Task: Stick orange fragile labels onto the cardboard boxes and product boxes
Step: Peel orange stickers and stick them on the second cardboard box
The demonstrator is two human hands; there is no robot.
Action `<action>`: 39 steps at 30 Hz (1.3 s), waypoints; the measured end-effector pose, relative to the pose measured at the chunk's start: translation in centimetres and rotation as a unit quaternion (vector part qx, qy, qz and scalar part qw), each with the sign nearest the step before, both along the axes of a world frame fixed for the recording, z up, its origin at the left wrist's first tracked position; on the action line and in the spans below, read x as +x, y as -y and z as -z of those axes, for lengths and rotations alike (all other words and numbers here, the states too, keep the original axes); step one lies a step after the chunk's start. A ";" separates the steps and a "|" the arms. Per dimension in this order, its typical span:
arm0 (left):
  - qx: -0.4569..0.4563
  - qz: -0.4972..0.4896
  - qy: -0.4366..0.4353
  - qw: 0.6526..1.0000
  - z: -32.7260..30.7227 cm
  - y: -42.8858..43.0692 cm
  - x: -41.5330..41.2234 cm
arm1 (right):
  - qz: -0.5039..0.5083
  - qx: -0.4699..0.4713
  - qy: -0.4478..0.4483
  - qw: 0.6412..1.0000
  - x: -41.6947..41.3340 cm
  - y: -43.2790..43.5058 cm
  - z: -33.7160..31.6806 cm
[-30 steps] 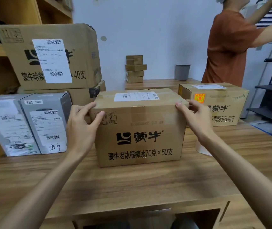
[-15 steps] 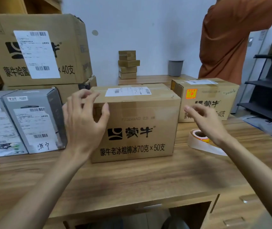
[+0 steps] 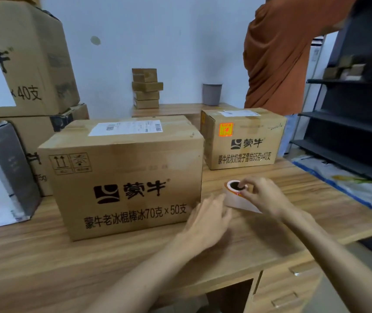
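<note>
Two bare hands are at the label roll (image 3: 233,199), which lies on the wooden table (image 3: 45,256) just right of the front cardboard box (image 3: 126,177), near its lower right corner. The right hand (image 3: 264,195) pinches the roll's upper rim with curled fingertips at the dark core, while the left hand (image 3: 207,220) hovers just beside it, fingers loosely straight and holding nothing. Behind the roll, a smaller cardboard box (image 3: 243,143) carries an orange fragile label (image 3: 226,129) on its front face
</note>
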State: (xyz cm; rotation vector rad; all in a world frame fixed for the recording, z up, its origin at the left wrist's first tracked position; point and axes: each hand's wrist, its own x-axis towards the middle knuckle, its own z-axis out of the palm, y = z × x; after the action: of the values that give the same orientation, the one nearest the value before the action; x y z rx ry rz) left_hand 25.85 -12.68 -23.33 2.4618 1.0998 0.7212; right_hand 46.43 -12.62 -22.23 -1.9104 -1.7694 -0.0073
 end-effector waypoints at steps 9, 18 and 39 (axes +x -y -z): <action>-0.182 -0.039 0.081 0.979 1.5 -3.6 4.2 | -0.021 -0.044 0.020 0.999 0.5 -1.9 2.1; -0.169 -0.059 0.126 0.976 1.9 -3.2 4.2 | -0.083 -0.021 -0.072 0.994 1.2 -0.8 1.7; -0.081 -0.007 0.209 0.975 -0.2 -2.8 3.1 | -0.166 -0.041 -0.361 0.917 2.3 4.2 -1.9</action>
State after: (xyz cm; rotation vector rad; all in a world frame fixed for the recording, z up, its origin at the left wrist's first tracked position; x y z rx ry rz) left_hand 28.99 -9.91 -23.08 2.0413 0.9694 1.0498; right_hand 48.76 -16.81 -20.36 -1.3627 -1.5374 0.7993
